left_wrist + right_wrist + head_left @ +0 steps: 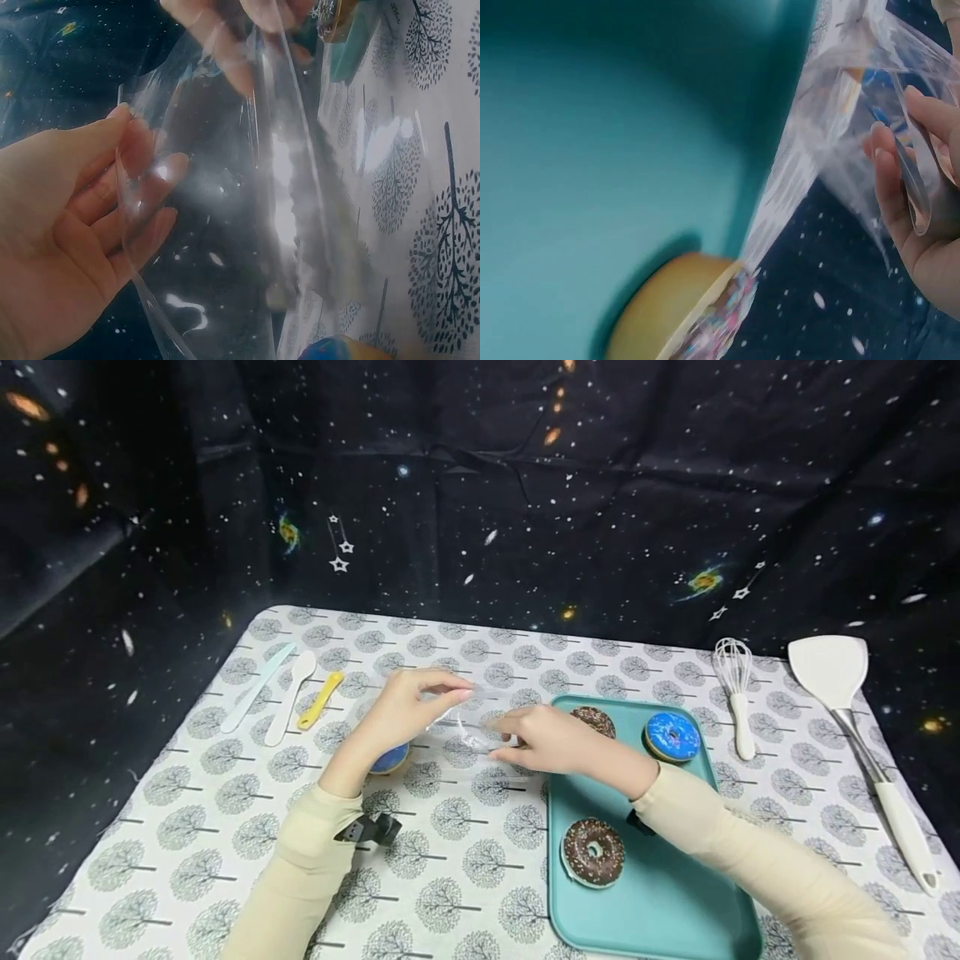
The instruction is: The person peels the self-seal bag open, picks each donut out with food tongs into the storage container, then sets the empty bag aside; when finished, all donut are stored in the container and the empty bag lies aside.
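Note:
A clear plastic bag is stretched between my two hands above the patterned cloth. My left hand pinches one edge of it; in the left wrist view the thumb is at the edge and the other fingers show through the film. My right hand grips the opposite side between thumb and fingers, as the right wrist view also shows, with a fold of film in its grasp. Beneath the left wrist a blue-topped donut lies on the cloth, partly hidden. The right forearm crosses over a teal tray.
On the tray are a blue donut, a chocolate donut near the front, and another chocolate donut partly behind the right hand. A knife, spoon and yellow-handled utensil lie left; a whisk and spatula lie right.

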The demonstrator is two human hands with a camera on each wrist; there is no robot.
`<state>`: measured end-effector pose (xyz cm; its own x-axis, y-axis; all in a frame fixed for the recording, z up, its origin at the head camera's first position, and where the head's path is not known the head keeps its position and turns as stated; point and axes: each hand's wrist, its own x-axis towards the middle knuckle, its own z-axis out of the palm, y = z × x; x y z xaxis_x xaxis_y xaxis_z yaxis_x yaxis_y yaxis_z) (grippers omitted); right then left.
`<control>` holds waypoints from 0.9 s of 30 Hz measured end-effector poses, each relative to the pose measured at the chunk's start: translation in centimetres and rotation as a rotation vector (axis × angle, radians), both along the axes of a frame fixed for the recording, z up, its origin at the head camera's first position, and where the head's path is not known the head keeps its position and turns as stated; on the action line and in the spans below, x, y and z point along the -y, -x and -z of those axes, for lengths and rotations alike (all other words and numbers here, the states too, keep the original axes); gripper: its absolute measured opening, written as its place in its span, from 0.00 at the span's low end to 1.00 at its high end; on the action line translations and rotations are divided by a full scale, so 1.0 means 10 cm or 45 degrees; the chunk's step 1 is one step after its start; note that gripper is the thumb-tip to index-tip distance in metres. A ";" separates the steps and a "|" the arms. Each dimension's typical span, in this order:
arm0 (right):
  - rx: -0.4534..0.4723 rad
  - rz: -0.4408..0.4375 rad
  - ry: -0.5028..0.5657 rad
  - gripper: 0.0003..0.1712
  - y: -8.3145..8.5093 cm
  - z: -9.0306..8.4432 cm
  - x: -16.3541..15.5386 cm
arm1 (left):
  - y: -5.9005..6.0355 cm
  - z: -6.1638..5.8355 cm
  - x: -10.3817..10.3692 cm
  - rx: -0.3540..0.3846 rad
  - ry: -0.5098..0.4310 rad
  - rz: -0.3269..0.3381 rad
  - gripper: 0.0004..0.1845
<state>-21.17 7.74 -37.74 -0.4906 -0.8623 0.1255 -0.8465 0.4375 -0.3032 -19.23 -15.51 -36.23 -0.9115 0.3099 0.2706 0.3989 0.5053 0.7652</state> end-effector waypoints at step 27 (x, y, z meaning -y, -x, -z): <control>0.148 -0.032 0.023 0.17 0.23 0.13 0.44 | 0.07 0.08 0.04 -0.005 -0.016 -0.014 0.10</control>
<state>-23.43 3.29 -39.04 -0.4813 -0.8725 0.0846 -0.8156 0.4104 -0.4079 -19.90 -15.93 -37.03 -0.9138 0.2961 0.2779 0.3963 0.5002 0.7699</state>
